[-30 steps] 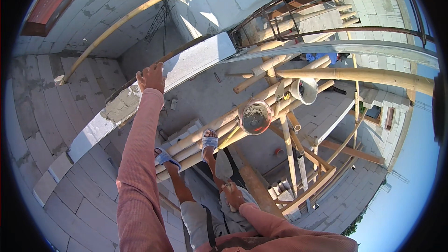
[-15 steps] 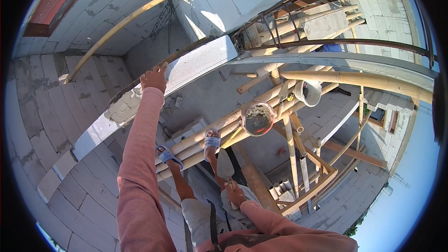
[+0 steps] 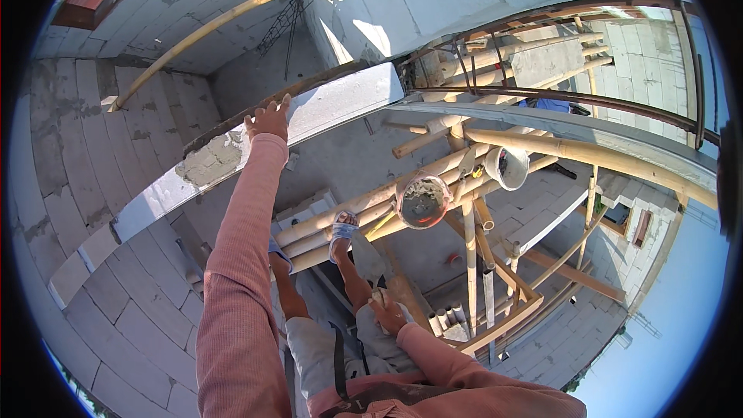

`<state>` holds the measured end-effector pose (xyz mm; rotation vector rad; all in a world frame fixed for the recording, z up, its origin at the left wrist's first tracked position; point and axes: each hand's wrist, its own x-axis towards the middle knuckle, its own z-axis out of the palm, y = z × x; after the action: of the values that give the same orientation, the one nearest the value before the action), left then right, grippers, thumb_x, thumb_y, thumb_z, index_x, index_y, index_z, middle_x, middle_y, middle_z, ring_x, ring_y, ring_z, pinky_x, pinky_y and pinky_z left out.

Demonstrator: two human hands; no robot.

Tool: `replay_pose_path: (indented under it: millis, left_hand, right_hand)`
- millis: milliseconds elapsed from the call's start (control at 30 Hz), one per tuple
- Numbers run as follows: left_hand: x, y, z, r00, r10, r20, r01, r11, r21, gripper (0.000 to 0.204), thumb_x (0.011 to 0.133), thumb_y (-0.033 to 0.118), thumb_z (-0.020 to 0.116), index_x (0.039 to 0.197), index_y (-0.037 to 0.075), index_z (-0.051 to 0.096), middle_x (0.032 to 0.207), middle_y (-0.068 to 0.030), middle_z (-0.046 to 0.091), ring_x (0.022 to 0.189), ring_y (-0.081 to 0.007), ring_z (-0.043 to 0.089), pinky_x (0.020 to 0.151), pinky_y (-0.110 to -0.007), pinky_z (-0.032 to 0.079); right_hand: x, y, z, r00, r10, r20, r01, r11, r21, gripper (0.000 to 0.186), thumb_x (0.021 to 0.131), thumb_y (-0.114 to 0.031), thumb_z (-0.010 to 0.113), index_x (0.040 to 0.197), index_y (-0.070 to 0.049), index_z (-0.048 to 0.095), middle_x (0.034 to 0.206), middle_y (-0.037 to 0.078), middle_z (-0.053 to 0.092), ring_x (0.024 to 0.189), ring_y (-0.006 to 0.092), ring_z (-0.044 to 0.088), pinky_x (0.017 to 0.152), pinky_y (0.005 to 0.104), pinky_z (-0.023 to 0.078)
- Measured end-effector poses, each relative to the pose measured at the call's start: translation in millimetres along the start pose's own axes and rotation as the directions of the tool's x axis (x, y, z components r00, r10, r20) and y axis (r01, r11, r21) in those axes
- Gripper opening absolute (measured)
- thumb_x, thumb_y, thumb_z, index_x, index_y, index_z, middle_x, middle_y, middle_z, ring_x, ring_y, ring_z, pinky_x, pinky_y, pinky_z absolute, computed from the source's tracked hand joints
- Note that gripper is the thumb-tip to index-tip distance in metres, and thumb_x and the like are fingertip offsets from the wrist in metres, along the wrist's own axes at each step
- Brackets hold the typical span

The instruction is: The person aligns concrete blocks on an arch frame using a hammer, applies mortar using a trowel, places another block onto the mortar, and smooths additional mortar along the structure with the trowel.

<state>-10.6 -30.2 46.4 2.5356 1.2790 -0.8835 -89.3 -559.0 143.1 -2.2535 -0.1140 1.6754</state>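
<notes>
My left hand (image 3: 266,116) rests with fingers apart on the top edge of a white block ledge (image 3: 344,94), just right of a rough grey mortar patch (image 3: 207,157). Low in the middle, my right hand (image 3: 385,308) grips the handle of a trowel (image 3: 367,259), its grey blade pointing up between my right leg and the bamboo poles. A pinkish bucket of grey mortar (image 3: 422,203) stands on the poles, with a white bucket (image 3: 511,167) to its right. A second trowel (image 3: 467,161) lies between the buckets.
My sandalled feet (image 3: 340,234) are on bamboo scaffold poles (image 3: 309,226) above a concrete floor. A long bamboo pole (image 3: 635,161), steel bars (image 3: 588,98) and a metal channel cross the right side. Block walls (image 3: 124,279) surround the space, with a curved pole (image 3: 217,27) at upper left.
The view has shifted a little, most scenery at top and right now appearing lower. My left hand stays on the ledge with slight finger movement; my right hand still holds the trowel.
</notes>
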Motion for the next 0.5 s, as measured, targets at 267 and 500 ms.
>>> replay_pose_path:
  millis: [267, 500]
  left_hand:
    - [-1, 14, -13, 0.997, -0.030, 0.067, 0.035, 0.997, -0.064, 0.061, 0.101, 0.018, 0.051, 0.155, 0.036, 0.028, 0.156, -0.0011, 0.041, 0.138, -0.0252, 0.047, 0.114, -0.055, 0.035]
    - [-2, 17, -12, 0.997, -0.027, 0.073, 0.032, 0.997, -0.067, 0.063, 0.100, 0.020, 0.054, 0.155, 0.035, 0.029, 0.158, -0.0023, 0.039, 0.138, -0.0261, 0.046, 0.113, -0.053, 0.036]
  right_hand:
    - [4, 16, -21, 0.993, 0.117, -0.024, -0.120, 0.972, -0.201, 0.082, 0.090, -0.055, 0.055, 0.148, 0.001, 0.038, 0.082, 0.021, 0.069, 0.071, 0.0286, 0.069, 0.073, 0.0391, 0.051]
    - [4, 41, -26, 0.986, 0.166, 0.035, -0.157, 0.970, -0.184, 0.081, 0.090, -0.051, 0.057, 0.147, 0.003, 0.038, 0.093, 0.024, 0.069, 0.067, 0.0275, 0.067, 0.070, 0.0387, 0.051]
